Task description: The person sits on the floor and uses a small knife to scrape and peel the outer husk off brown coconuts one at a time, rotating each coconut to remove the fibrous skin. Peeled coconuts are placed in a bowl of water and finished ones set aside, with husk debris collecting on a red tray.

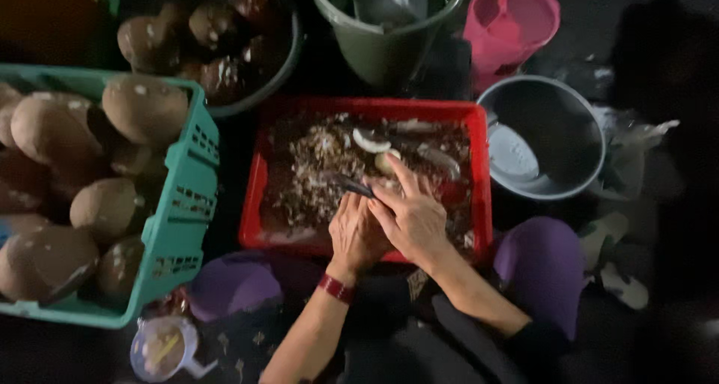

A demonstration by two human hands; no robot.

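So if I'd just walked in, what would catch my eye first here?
Probably the bright red plastic crate in the middle, filled with pale and brown shavings, where the left hand and right hand press together over a dark blade-like tool. Next, the teal plastic basket at left, heaped with big round brown husked fruits, and the empty grey plastic bucket at right.

Food-preparation spot on a dark floor, as we see it: teal crate (183, 204) of brown coconuts (142, 107), red tray (258, 182) of husk scraps, buckets, grey basin (577, 129), pink jug (517, 17).
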